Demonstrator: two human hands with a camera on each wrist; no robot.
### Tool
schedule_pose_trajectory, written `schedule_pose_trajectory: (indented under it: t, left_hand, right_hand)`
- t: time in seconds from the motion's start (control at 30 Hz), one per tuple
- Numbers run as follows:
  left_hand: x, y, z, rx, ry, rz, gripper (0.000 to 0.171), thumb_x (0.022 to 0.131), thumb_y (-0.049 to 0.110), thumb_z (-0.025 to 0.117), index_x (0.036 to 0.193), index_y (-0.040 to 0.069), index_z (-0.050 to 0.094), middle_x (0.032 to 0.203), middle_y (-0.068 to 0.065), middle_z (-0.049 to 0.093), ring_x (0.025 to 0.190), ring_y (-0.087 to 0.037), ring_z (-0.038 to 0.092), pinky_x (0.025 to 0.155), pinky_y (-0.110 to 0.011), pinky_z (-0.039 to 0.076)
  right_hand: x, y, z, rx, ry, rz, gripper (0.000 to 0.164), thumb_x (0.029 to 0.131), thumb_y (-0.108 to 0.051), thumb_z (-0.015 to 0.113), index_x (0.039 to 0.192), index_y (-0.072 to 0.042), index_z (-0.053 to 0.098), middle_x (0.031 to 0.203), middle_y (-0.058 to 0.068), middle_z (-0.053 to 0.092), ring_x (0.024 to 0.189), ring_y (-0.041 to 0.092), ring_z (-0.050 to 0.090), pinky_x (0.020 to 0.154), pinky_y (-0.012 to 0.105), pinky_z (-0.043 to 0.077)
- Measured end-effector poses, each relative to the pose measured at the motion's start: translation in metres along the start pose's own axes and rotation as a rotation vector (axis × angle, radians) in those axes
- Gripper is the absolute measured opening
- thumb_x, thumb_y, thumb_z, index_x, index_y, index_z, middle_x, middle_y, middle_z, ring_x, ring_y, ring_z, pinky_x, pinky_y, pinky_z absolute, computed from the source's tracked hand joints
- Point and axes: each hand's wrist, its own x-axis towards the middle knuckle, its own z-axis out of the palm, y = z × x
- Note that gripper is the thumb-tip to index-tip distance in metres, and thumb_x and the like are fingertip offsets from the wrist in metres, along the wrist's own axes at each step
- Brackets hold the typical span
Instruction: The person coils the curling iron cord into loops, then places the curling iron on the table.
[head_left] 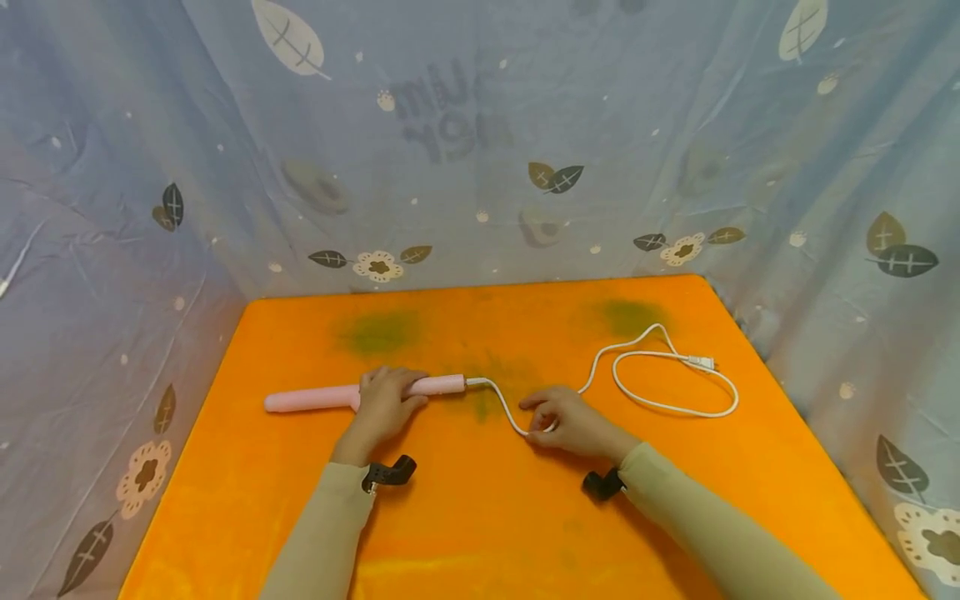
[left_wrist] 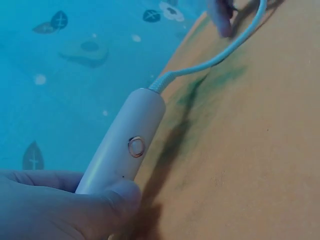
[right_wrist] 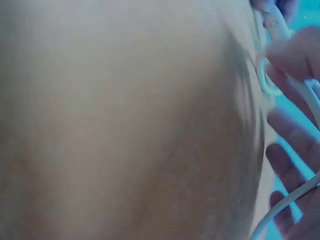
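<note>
The right hand point(head_left: 576, 423) pinches the white cord point(left_wrist: 222, 56) between thumb and finger, while the left hand point(head_left: 384, 408) grips the pink wand point(head_left: 311, 400) over the left part of the orange table point(head_left: 472, 517). Farther off lies the plug point(head_left: 702, 363), before a leaf-patterned curtain point(head_left: 465, 225).

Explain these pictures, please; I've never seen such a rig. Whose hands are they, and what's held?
There is no machine: these are one person's bare hands. The wide picture comes from a head-worn camera looking down; the two close ones come from a camera on each wrist. The left hand holds a pink, rod-shaped wand. The right hand pinches the thin white cord from its end. Beyond that hand, the cord loops loosely on the orange, green-smudged surface, ending in a small white plug.
</note>
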Motion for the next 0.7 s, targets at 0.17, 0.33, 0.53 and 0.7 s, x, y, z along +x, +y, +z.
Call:
schedule_pose_trajectory:
  t: [0.17,0.33,0.53,0.7]
  left_hand:
    - [-0.002,0.000,-0.002,-0.015,0.011,-0.013,0.041,0.089,0.028,0.071,0.127,0.016,0.066,0.118,-0.004,0.065,0.101,-0.024,0.049,0.098,-0.048,0.020]
    - [-0.003,0.005,-0.011,-0.064,0.112,0.002,0.040,0.090,0.024,0.070,0.129,0.016,0.065,0.121,-0.006,0.065,0.103,-0.026,0.049,0.100,-0.050,0.017]
    - [-0.001,0.020,-0.023,-0.159,0.242,0.069,0.040,0.087,0.020,0.073,0.126,0.018,0.066,0.121,-0.006,0.065,0.107,-0.026,0.049,0.099,-0.051,0.016]
    - [0.004,0.033,-0.022,-0.177,0.266,0.071,0.040,0.085,0.017,0.075,0.125,0.017,0.067,0.120,-0.005,0.065,0.108,-0.027,0.050,0.099,-0.051,0.015]
  right_hand:
    - [0.003,-0.014,0.000,-0.159,0.067,-0.014,0.006,0.086,-0.022,0.073,0.081,-0.026,0.071,0.080,-0.019,0.063,0.078,0.004,0.056,0.084,0.034,0.042]
    - [0.007,-0.019,0.000,-0.168,0.134,0.087,0.007,0.091,-0.025,0.069,0.093,-0.021,0.075,0.085,-0.014,0.067,0.076,0.004,0.062,0.073,0.028,0.051]
    - [0.016,-0.023,0.005,-0.243,0.266,0.079,0.009,0.090,-0.019,0.071,0.095,-0.015,0.076,0.083,-0.007,0.070,0.071,0.007,0.063,0.070,0.029,0.050]
    - [0.030,-0.043,0.016,-0.365,0.260,-0.087,0.007,0.090,-0.018,0.070,0.083,-0.017,0.071,0.073,-0.011,0.063,0.067,0.009,0.058,0.072,0.032,0.045]
